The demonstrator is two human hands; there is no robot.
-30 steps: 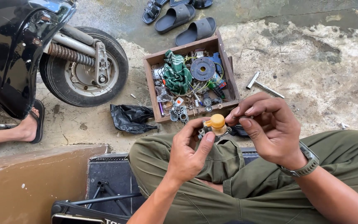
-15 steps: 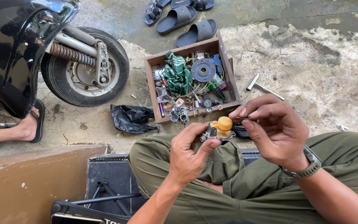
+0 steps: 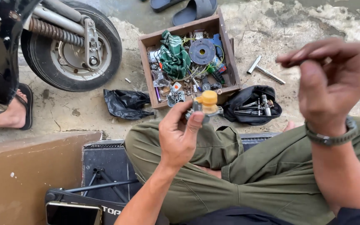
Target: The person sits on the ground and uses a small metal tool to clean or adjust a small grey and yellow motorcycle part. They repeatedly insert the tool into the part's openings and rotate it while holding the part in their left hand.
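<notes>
The left hand (image 3: 179,137) grips a small metal part with a yellow knob (image 3: 207,104) above the lap, near the wooden parts box (image 3: 226,50), while the raised right hand (image 3: 330,79) pinches something too blurred to identify.

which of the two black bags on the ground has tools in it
The black pouch right of the wooden box, lying open with metal sockets and bits showing inside. The black plastic bag left of the box is crumpled, nothing visible in it.
</notes>
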